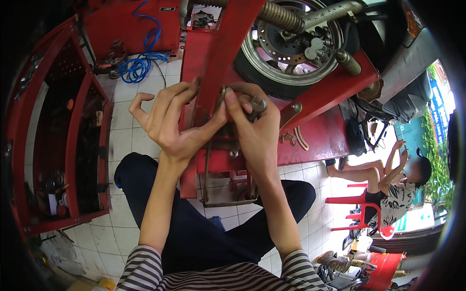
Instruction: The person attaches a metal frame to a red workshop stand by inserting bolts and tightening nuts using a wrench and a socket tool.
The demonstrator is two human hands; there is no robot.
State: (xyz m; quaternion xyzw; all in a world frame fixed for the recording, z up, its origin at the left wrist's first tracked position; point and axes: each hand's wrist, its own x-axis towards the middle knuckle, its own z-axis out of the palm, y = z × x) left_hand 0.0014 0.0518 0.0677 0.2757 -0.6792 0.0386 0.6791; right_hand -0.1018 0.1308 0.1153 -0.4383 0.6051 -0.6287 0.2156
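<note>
My right hand [257, 128] is closed at the right side of a slanting red steel beam [218, 63]. A metal spanner [261, 105] with a forked end pokes out between its curled fingers. Thumb and forefinger pinch a small, thin metal piece, perhaps a washer [223, 92], against the beam. My left hand [172, 119] is bent around the beam: forefinger and middle fingertips meet its left edge, the thumb reaches across to the right side, and the little finger stands apart. What its fingertips hold, if anything, is hidden. Below hangs a bent metal rod frame [206, 174].
A motorcycle wheel [293, 48] with a brake disc stands ahead on a red lift platform [320, 140]. Small metal parts [296, 139] lie there. Left are a red tool cabinet [73, 131] and a blue hose [138, 68]. A person [395, 184] sits right on a red chair [352, 213].
</note>
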